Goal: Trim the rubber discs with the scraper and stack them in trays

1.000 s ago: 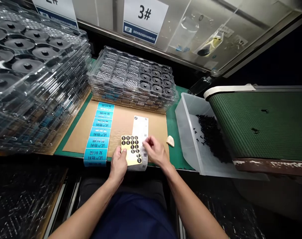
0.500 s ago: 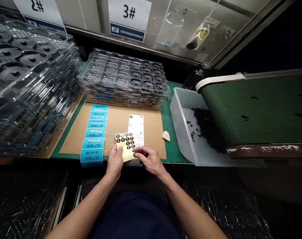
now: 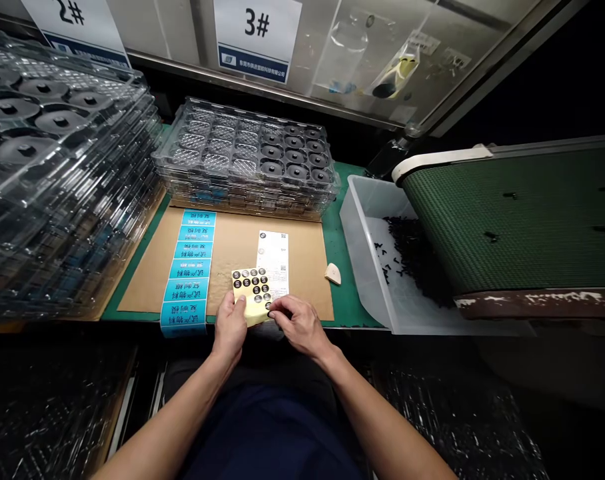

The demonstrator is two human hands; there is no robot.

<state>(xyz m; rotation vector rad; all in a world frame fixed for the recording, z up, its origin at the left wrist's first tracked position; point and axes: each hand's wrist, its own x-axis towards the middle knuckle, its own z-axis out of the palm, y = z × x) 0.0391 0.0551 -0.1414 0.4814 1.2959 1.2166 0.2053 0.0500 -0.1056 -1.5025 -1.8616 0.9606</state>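
Observation:
A pale yellow sheet of round black stickers (image 3: 252,308) is held over the front edge of the cardboard. My left hand (image 3: 231,327) is closed on its left side, thumb on top. At the sheet's lower right corner, my right hand (image 3: 300,325) pinches a round black sticker (image 3: 270,314); whether it is fully off the backing I cannot tell. Beyond the sheet lies a white printed label strip (image 3: 272,257). To the left, a strip of blue labels (image 3: 187,280) runs down the cardboard (image 3: 232,240) and hangs past the table edge.
Clear plastic trays (image 3: 247,160) with round dark parts are stacked at the back, and a taller stack (image 3: 67,180) stands left. On the right, a white bin (image 3: 370,267) holds small black pieces below a green conveyor (image 3: 522,220). A small beige block (image 3: 333,273) lies near the bin.
My right fingers have shifted slightly at the sheet's lower right corner, and the sheet has tilted a little. The view has moved very slightly; all else stays put.

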